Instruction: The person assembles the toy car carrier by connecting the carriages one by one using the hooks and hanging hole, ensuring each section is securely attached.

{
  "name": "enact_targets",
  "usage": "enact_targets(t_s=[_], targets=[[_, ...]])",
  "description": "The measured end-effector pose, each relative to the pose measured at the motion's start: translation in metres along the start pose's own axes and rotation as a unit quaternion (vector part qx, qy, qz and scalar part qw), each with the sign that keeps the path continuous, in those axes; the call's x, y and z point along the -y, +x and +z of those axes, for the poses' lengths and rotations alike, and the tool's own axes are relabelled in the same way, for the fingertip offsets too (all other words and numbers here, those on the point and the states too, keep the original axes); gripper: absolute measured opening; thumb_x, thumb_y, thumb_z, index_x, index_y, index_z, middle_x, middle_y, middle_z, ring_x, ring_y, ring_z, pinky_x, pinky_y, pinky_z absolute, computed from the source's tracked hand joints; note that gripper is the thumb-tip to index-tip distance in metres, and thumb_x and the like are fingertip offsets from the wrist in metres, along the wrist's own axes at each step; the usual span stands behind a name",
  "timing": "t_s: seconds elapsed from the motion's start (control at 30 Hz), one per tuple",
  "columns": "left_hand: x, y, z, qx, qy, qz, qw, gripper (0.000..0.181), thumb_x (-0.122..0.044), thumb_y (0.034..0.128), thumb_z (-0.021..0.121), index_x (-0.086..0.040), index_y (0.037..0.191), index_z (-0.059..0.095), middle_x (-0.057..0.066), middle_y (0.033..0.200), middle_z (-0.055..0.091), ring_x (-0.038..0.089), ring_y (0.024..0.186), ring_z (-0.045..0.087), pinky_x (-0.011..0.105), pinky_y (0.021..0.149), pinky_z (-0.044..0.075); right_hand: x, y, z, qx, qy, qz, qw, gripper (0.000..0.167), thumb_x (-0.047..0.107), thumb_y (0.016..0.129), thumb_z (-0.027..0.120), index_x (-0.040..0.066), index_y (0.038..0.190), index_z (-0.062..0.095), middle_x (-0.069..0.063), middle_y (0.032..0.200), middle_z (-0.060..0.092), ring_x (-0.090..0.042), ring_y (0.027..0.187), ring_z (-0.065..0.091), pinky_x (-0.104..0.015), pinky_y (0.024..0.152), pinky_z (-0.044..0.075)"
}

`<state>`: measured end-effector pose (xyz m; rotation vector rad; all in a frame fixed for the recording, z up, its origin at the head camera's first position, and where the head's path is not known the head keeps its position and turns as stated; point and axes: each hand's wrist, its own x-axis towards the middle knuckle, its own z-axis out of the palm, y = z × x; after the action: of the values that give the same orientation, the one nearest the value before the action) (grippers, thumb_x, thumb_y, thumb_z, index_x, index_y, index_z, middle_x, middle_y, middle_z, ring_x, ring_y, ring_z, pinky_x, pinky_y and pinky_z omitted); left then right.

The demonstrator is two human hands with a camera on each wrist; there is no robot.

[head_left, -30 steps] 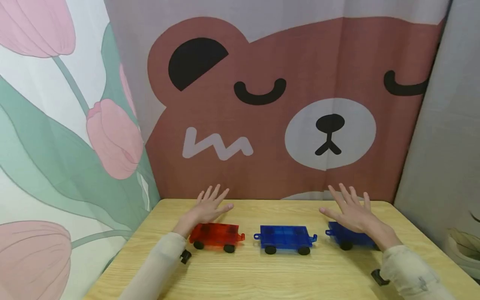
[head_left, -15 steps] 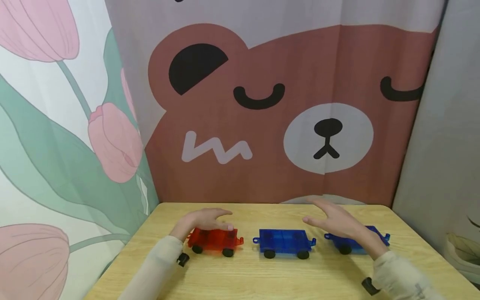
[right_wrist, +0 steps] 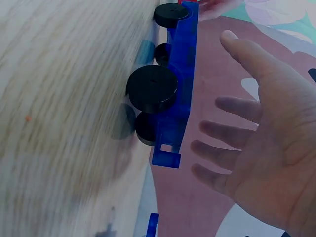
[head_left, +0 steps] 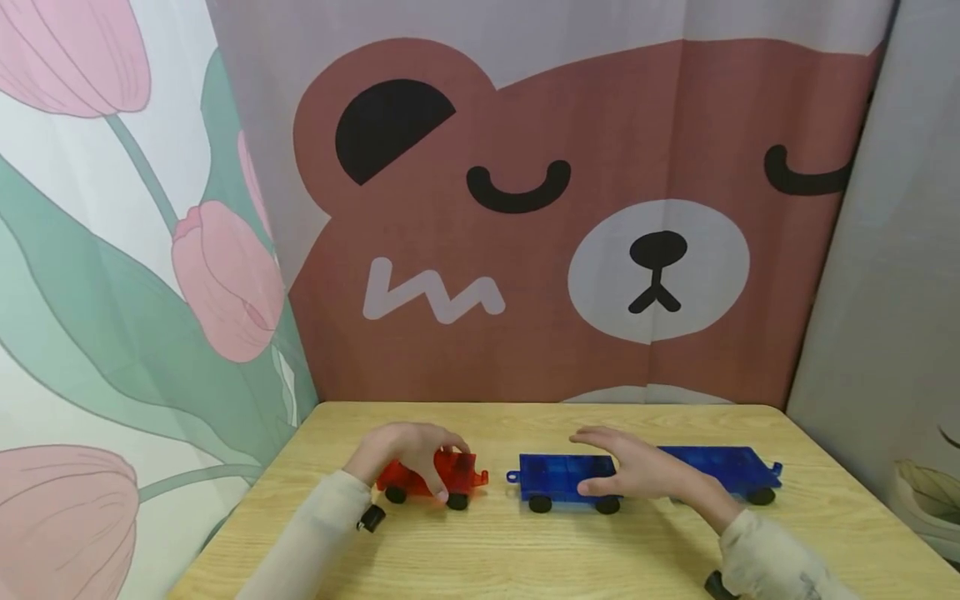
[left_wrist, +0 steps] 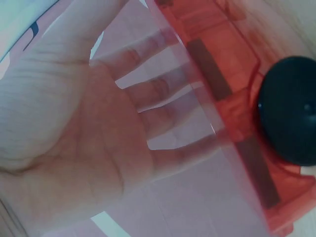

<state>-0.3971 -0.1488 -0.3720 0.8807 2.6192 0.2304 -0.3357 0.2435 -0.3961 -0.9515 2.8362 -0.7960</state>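
"Astride the red wagon (head_left: 408, 483), left of the bench's (head_left: 465, 558) middle: the left hand's (head_left: 418, 448) fingers (left_wrist: 158, 120)?"

"Spread, unclenched; contact I can't tell. The right hand's (head_left: 637, 468) are released too, apart from the middle blue wagon (head_left: 551, 473)."

"Risk?"

"A lopsided nudge could send it rolling on its wheels (right_wrist: 153, 89)."

"Hidden?"

"Left fingertips are hazy; the head view loses the middle wagon's hook (right_wrist: 167, 159) and the ring end of another blue wagon (head_left: 720, 467), toward the bench's right edge."

Right grip (right_wrist: 271, 138) beside blue cart (right_wrist: 183, 81), black wheels (right_wrist: 152, 89), wood-grain table (right_wrist: 64, 118)
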Motion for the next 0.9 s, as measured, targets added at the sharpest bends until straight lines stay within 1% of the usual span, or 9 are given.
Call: enact_targets(t_s=[0.07,0.17,0.4,0.67,0.9], targets=[[-0.001,0.0,0.0,-0.004,0.005,-0.001,1.0,0.079,-0.045,0.0698,0.094,-0.033,0.139,0.059,-0.006,0.131,0.061,0.021,0.12,0.056,0.046,0.096,0.049,0.0,0.0,0.001,0.012,0.004,0.0,0.9999,0.078,0.053,0.091,0.074,0.014,0.153,0.047,-0.018,0.157,0.036,-0.046,0.142,0.034,-0.07,0.102,0.035],[-0.004,0.001,0.0,-0.008,0.01,-0.002,0.9999,0.076,-0.044,0.0708,0.094,-0.032,0.138,0.06,-0.006,0.131,0.061,0.021,0.12,0.056,0.047,0.096,0.049,-0.002,0.001,0.003,0.024,0.005,-0.008,0.9997,0.08,0.053,0.09,0.074,0.012,0.153,0.046,-0.02,0.157,0.036,-0.046,0.141,0.035,-0.069,0.102,0.036],[-0.007,0.001,0.002,-0.003,0.012,-0.009,0.9999,0.076,-0.045,0.0704,0.094,-0.032,0.136,0.06,-0.006,0.129,0.061,0.02,0.118,0.056,0.046,0.096,0.049,-0.006,0.005,0.01,0.064,0.01,-0.011,0.9978,0.078,0.048,0.092,0.074,0.008,0.152,0.047,-0.019,0.154,0.042,-0.044,0.138,0.04,-0.064,0.103,0.039],[-0.01,0.001,0.001,0.001,0.023,-0.01,0.9997,0.075,-0.044,0.0718,0.093,-0.031,0.137,0.059,-0.006,0.128,0.061,0.019,0.115,0.057,0.044,0.096,0.049,-0.008,0.005,0.016,0.065,-0.009,-0.039,0.9971,0.071,0.038,0.091,0.078,0.008,0.15,0.05,-0.019,0.151,0.044,-0.043,0.136,0.044,-0.062,0.101,0.042],[-0.011,0.0,0.003,0.0,0.023,-0.009,0.9997,0.074,-0.044,0.0735,0.092,-0.032,0.138,0.058,-0.008,0.128,0.06,0.019,0.117,0.056,0.044,0.097,0.049,-0.008,0.005,0.016,0.069,0.007,-0.053,0.9962,0.061,0.03,0.093,0.077,0.012,0.147,0.056,-0.018,0.149,0.045,-0.043,0.134,0.045,-0.061,0.098,0.045]])
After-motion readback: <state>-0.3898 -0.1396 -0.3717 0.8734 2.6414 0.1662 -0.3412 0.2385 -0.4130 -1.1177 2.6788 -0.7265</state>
